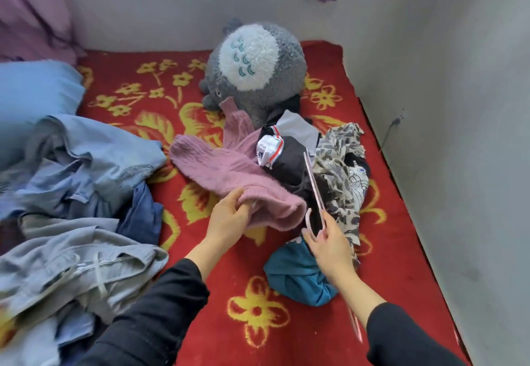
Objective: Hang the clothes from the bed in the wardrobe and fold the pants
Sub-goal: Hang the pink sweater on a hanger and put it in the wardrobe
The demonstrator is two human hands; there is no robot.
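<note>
A pink knitted sweater [229,164] lies spread on the red flowered bed cover [258,308]. My left hand [229,216] grips its near hem, fingers curled into the fabric. My right hand [329,245] holds a pink clothes hanger [314,185] by its hook end, just right of the sweater's hem. Beyond the hanger sits a heap of clothes: a black and white garment [284,153], a patterned beige and grey one [344,164] and a teal one [298,276] under my right wrist.
A pile of blue and grey jeans and pants [80,222] covers the left side of the bed. A grey plush toy [255,70] sits by the back wall, a blue pillow [34,90] at far left. Grey walls close the back and right.
</note>
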